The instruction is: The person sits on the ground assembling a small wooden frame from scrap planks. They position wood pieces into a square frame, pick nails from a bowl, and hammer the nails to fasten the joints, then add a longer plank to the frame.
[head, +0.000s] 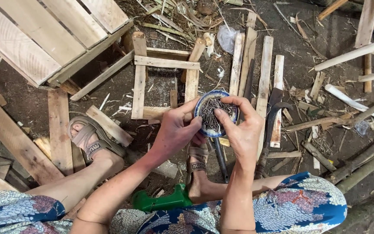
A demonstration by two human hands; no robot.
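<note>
My left hand [176,130] cups a small round bowl [230,97] with a blue rim from its left side and from below. The bowl is full of dark nails [213,113]. My right hand [241,130] reaches over the bowl's right edge, its fingertips pinching into the heap of nails. Both hands are raised above my knees. Behind the bowl on the ground stands a small square frame [165,63] of pale wooden slats.
A large slatted pallet [44,39] lies at the upper left. Loose slats [262,73] lie in a row to the right of the frame, beside a dark curved tool [273,117]. A green plastic tool [161,201] sits between my sandalled feet. Sticks and scrap wood litter the dirt.
</note>
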